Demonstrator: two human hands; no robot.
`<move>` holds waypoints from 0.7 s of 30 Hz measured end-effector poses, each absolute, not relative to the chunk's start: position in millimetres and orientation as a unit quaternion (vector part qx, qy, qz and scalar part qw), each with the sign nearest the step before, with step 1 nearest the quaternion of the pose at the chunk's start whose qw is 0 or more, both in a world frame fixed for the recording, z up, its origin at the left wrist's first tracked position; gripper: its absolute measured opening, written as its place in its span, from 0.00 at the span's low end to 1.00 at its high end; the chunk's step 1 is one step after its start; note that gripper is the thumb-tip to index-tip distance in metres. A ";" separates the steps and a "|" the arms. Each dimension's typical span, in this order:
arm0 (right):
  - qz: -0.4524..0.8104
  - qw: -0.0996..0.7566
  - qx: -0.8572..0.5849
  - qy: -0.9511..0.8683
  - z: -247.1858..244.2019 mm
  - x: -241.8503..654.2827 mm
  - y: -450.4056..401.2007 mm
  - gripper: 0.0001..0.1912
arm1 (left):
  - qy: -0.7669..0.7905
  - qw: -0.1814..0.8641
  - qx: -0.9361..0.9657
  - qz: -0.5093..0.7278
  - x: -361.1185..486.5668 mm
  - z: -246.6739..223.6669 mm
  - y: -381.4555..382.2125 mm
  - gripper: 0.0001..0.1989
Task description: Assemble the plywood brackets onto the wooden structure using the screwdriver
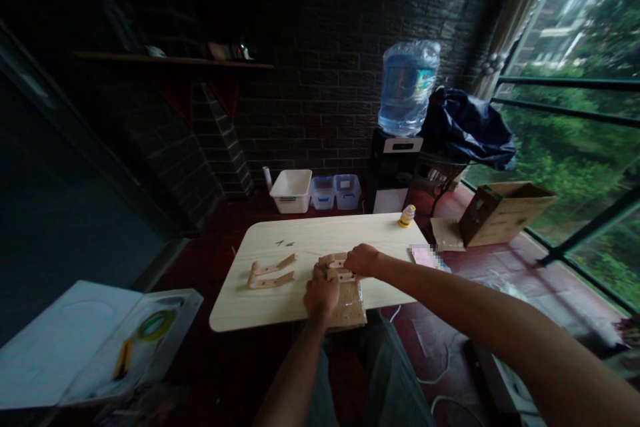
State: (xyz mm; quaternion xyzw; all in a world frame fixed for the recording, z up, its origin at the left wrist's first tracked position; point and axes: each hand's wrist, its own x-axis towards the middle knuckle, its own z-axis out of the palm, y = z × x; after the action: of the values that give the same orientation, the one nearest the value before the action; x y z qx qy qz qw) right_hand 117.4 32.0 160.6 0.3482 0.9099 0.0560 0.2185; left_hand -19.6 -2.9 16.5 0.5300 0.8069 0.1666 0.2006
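A small wooden frame (340,265) rests at the front middle of the pale table (270,313), at the far end of a piece of cardboard (347,307). My left hand (321,290) is closed on the frame's left side. At its right side my right hand (362,260) is closed too, fingers curled by the wooden bars; whether a small part is between them is too small to tell. A second wooden piece (257,275) with two arms lies to the left. Small dark items (285,243) lie behind it.
A yellow-labelled bottle (407,216) stands at the table's back right corner, with a pink sheet (424,256) at the right edge. An open white case (165,327) is at the lower left. Beyond are bins (293,192), a water dispenser (395,167) and a cardboard box (500,217).
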 end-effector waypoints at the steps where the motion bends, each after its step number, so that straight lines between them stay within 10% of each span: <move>1: 0.061 0.217 0.334 0.915 159.1 118.0 32.0 0.12 | 0.807 0.196 0.532 0.168 -19.3 15.9 -3.1 0.31; 21: 0.027 0.190 0.393 0.899 147.3 114.8 26.9 0.14 | 0.803 0.195 0.535 0.175 -20.0 11.8 -1.7 0.32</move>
State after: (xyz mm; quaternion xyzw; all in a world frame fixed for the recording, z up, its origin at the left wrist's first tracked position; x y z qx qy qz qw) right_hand 114.8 26.9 147.3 0.3935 0.8991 0.0267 0.1898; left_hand -20.0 -1.7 11.8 0.5345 0.8034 0.1755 0.1950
